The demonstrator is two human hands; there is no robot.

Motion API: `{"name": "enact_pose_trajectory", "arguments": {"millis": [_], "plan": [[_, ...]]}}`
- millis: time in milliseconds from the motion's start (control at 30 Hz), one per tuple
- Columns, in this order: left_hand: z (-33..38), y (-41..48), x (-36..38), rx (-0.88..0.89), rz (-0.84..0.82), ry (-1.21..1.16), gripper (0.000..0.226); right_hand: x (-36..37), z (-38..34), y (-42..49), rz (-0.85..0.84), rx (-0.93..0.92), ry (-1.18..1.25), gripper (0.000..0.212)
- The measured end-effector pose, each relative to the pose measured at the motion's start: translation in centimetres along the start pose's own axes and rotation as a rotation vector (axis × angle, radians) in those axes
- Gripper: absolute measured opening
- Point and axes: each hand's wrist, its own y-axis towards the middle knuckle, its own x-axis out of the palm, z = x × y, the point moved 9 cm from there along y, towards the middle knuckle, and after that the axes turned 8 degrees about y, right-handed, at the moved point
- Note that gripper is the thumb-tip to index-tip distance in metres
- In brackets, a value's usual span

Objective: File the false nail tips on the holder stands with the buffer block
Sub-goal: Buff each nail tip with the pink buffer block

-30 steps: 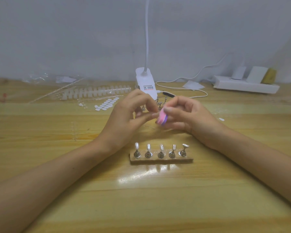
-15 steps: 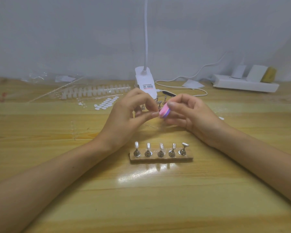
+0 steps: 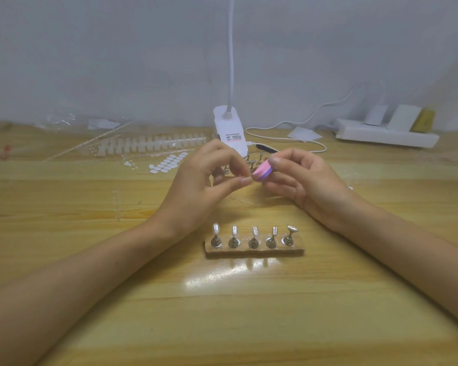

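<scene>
My right hand (image 3: 310,186) pinches a small pink and purple buffer block (image 3: 262,173) between thumb and fingertips, above the table. My left hand (image 3: 198,186) faces it, thumb and forefinger pinched on a small metal holder stand (image 3: 225,170). The thumb tip touches the block's left end. Whether a nail tip sits on that stand is hidden by the fingers. Nearer to me, a wooden holder base (image 3: 254,251) carries a row of metal stands. Clear false nail tips (image 3: 234,229) stand upright on most of them. The rightmost stand (image 3: 291,229) leans, with a bare silver top.
Behind the hands are a white clip lamp base (image 3: 229,133) with its cable, more loose stands (image 3: 257,159), a strip of nail tips (image 3: 148,142) and a sheet of white tabs (image 3: 168,162). A white power strip (image 3: 386,136) lies at the back right.
My right hand has lifted the buffer block a little up and to the right, against the left thumb tip. The left hand and the holder base have stayed put.
</scene>
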Motion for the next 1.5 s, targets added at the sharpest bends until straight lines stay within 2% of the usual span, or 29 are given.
{"name": "enact_pose_trajectory", "arguments": {"millis": [133,233,367,467,600,700,800,933,1033,1167,1267,1400,1500], "plan": [[0.0,0.0,-0.1,-0.002,0.003,0.006,0.014,1.3,0.5,-0.2,-0.129,0.041,-0.102,0.018],[0.0,0.0,0.0,-0.002,-0.004,-0.005,0.015,0.2,0.1,0.0,-0.026,0.001,-0.017,0.019],[0.0,-0.1,-0.2,-0.007,0.008,0.0,0.016,1.4,0.6,-0.2,-0.144,0.048,-0.121,0.017],[0.0,0.0,0.0,-0.006,-0.004,-0.009,0.015,0.3,0.1,-0.1,-0.041,0.008,-0.022,0.018],[-0.2,0.0,-0.1,-0.02,0.003,-0.007,0.011,1.5,0.6,-0.2,-0.153,0.038,-0.128,0.015],[-0.2,0.0,-0.1,-0.023,-0.001,-0.01,0.011,0.3,0.1,0.0,-0.034,0.001,-0.021,0.018],[-0.3,-0.1,-0.2,-0.03,0.012,-0.011,0.012,1.4,0.7,-0.2,-0.149,0.057,-0.115,0.016],[-0.3,-0.1,-0.2,-0.033,0.011,-0.016,0.015,0.3,0.1,0.0,-0.044,0.002,-0.015,0.017],[-0.5,-0.1,-0.3,-0.044,0.028,-0.025,0.015,1.7,0.7,-0.4,-0.185,0.057,-0.124,0.014],[-0.5,-0.1,-0.2,-0.046,0.018,-0.029,0.013,0.6,0.2,-0.1,-0.074,0.014,-0.022,0.018],[-0.5,-0.1,-0.2,-0.046,0.022,-0.022,0.013,1.7,0.7,-0.3,-0.181,0.059,-0.111,0.016],[-0.5,-0.1,-0.3,-0.05,0.022,-0.035,0.012,0.4,0.3,-0.1,-0.061,0.018,-0.011,0.02],[-0.5,-0.1,-0.3,-0.053,0.021,-0.024,0.012,1.7,0.7,-0.4,-0.177,0.059,-0.115,0.02]]}}
